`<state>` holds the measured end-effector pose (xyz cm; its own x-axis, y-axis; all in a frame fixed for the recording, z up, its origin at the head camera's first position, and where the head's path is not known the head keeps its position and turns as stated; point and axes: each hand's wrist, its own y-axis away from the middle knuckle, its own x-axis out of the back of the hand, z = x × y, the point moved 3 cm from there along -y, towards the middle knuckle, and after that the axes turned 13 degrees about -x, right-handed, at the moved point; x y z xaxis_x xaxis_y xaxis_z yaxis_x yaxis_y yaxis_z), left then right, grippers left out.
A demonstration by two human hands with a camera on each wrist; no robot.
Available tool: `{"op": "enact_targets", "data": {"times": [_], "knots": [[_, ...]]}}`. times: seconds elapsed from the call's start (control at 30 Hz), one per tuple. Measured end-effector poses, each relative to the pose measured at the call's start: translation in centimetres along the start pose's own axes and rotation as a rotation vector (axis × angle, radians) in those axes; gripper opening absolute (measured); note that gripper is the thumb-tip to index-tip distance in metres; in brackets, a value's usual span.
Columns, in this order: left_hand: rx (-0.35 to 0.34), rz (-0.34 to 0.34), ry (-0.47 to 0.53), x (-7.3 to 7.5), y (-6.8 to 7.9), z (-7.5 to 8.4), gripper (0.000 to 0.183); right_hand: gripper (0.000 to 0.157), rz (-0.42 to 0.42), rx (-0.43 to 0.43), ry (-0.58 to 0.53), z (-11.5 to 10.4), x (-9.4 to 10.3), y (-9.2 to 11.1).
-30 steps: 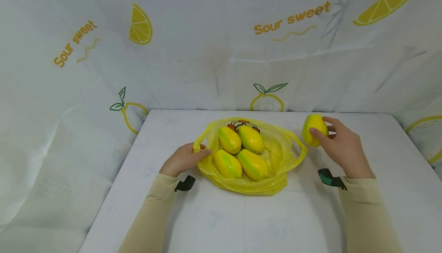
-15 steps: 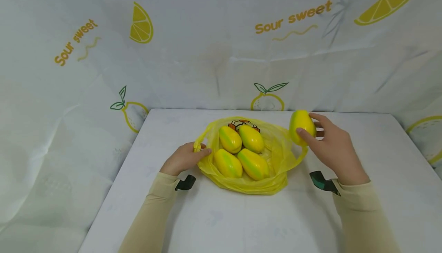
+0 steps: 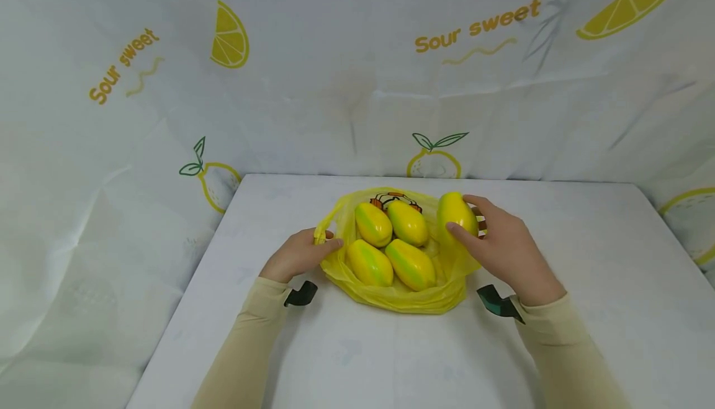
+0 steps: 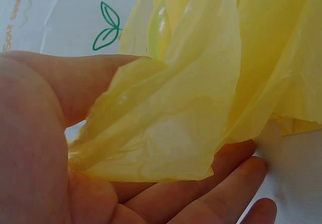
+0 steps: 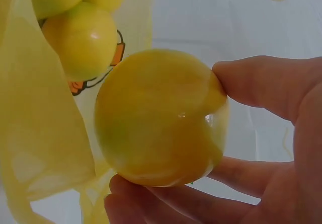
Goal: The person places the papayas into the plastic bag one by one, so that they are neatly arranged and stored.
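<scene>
A yellow plastic bag lies open on the table, and several yellow-green papayas rest inside. My left hand holds the bag's left handle; the left wrist view has the thin yellow plastic lying between thumb and fingers. Another papaya is in my right hand, over the right part of the bag's mouth. In the right wrist view, thumb and fingers grip the round end of that papaya, beside the bag's side. The bag's right handle is mostly hidden in the head view.
The white table ends at a back edge behind the bag. A white cloth backdrop with lemon prints and lettering rises beyond it. Dark wrist mounts sit at both sleeve cuffs.
My right hand has carried the papaya leftward, from beyond the bag's right handle to over the bag's right side. The left hand and the bag have stayed nearly still.
</scene>
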<state>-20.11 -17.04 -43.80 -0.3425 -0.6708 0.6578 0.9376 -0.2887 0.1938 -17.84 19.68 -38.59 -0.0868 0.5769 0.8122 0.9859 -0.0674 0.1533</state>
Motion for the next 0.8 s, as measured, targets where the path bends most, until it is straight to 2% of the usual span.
{"op": "enact_targets", "data": {"times": [0.5, 0.8], "knots": [[-0.018, -0.007, -0.017, 0.1, 0.1, 0.2, 0.037, 0.081, -0.060, 0.000, 0.067, -0.6, -2.1, -0.2], [-0.017, -0.009, -0.023, 0.0, -0.2, -0.1, 0.037, 0.079, -0.062, 0.001, 0.087, -0.6, -2.6, -0.3]]}}
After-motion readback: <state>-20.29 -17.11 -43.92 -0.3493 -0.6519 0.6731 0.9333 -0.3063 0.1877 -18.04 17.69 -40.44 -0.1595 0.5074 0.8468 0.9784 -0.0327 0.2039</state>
